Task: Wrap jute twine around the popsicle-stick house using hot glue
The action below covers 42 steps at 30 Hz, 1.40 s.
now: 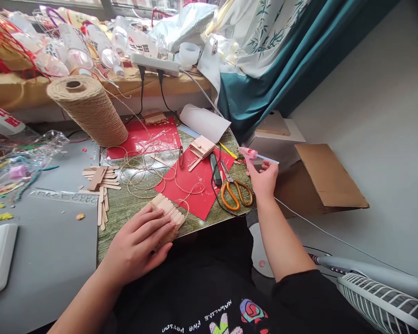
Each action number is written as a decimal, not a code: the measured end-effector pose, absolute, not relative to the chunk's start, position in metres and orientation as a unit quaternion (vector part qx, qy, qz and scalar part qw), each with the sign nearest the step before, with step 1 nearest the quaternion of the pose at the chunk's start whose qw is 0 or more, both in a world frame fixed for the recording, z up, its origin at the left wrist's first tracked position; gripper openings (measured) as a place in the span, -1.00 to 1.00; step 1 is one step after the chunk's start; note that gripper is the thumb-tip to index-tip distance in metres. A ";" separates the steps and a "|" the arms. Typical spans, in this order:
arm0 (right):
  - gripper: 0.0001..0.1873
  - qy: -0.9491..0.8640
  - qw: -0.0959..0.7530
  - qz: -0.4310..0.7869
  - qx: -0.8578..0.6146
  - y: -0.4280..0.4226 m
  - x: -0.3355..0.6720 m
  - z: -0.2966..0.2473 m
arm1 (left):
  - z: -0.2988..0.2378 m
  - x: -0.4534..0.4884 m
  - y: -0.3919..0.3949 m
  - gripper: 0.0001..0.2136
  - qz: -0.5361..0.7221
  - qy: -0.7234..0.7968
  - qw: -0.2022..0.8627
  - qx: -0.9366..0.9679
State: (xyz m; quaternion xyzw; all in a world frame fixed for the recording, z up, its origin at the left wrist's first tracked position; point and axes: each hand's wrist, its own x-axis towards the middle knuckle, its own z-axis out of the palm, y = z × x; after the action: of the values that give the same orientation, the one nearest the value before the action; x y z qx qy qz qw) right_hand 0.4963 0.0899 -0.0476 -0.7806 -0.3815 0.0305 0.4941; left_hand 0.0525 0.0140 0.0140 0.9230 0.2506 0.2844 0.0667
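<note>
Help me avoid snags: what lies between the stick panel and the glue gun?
From stick panel to glue gun, the head view shows red sheet, twine, a black cord, a green tool and the scissors.

Window is glowing bright above a cluttered sill. Teal curtain is hanging beside a pale wall; table is standing below.

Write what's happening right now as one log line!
left hand: on twine-wrapped sticks | right hand: holding pink glue gun | nearby: orange-handled scissors, twine spool
</note>
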 end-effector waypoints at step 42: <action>-0.57 -0.512 0.434 0.604 -0.429 -0.037 0.368 0.013 | 0.017 0.056 0.012 -0.46 0.311 0.271 0.106 0.904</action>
State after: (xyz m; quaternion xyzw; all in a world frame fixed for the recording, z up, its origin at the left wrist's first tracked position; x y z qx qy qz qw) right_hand 0.3685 -0.0375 0.0128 -0.4294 -0.5123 0.6039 0.4340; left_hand 0.0557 0.0120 0.0167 0.9045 0.2713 0.3114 0.1063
